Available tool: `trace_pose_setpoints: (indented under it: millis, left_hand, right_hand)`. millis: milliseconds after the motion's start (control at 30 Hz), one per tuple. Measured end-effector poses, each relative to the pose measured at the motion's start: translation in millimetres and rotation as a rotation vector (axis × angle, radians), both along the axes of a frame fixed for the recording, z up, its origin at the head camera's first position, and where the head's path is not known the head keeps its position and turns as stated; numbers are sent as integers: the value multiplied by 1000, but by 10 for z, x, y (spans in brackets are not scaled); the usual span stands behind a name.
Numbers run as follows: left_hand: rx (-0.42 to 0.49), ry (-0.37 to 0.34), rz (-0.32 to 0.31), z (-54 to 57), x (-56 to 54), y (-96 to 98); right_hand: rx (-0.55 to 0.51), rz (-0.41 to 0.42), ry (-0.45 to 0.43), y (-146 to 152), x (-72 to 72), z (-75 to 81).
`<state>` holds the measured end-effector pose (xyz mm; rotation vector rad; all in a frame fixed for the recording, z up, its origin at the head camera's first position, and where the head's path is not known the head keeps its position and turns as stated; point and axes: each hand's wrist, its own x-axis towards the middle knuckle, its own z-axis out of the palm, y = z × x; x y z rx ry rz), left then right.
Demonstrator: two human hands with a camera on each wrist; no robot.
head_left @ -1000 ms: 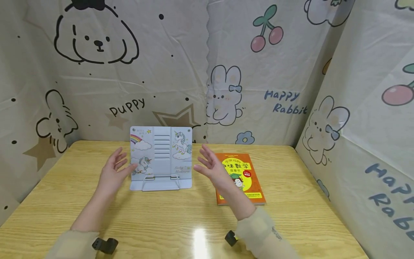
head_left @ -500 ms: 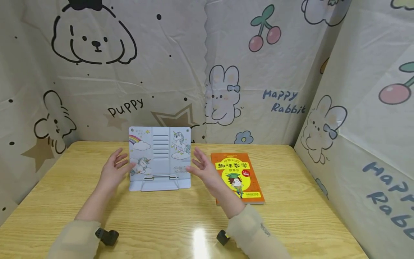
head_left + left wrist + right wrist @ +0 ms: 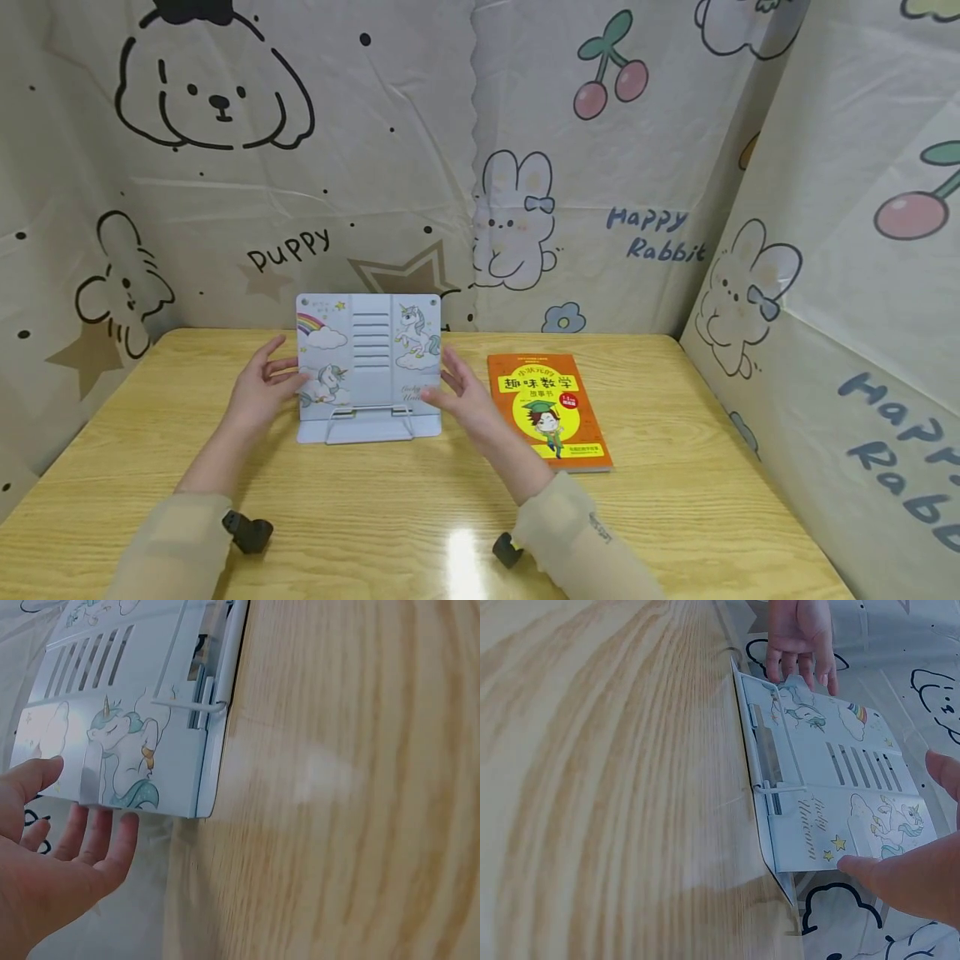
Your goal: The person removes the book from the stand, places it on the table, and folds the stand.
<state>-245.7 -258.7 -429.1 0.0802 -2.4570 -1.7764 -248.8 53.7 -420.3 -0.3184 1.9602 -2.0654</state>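
Note:
A white metal book stand (image 3: 372, 367) with unicorn drawings and a slotted middle stands upright towards the back of the table, its wire page holder (image 3: 370, 423) at the bottom front. At its left edge is my left hand (image 3: 258, 387), thumb over the front and fingers at the edge; the left wrist view shows these fingers (image 3: 96, 840) loosely spread, fingertips right at the panel's rim. My right hand (image 3: 467, 400) is at the opposite edge. Its thumb (image 3: 877, 876) overlaps the front lower corner in the right wrist view, while the index finger extends past the panel's top.
An orange and yellow book (image 3: 551, 412) lies flat on the wooden table (image 3: 405, 517), just right of the right hand. Cloth printed with cartoon animals hangs behind and along both sides. Each wrist wears a small black camera (image 3: 247, 532).
The right hand has moved left from in front of the book to the stand's right edge, uncovering the book's cover. The left hand has come slightly closer around the left edge.

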Motion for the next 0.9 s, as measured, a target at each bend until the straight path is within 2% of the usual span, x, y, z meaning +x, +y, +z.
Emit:
trace_pose_setpoints:
  millis: [233,500,667,900]
  left_hand:
    - [15,50,-19,13,-29,-33]
    - [-13,76,-24,-34,-89,-45]
    - [-55,62,-23,-17,-110,-29]
    - [-105,23,-20,8,-127,21]
  right_hand:
    - [113,-48,46,-45,-22,-3]
    - [274,-101,119,-89,-95,-6]
    - [358,-117,164,-109,-139,-2]
    - [391,-119,196,-130,-159,36]
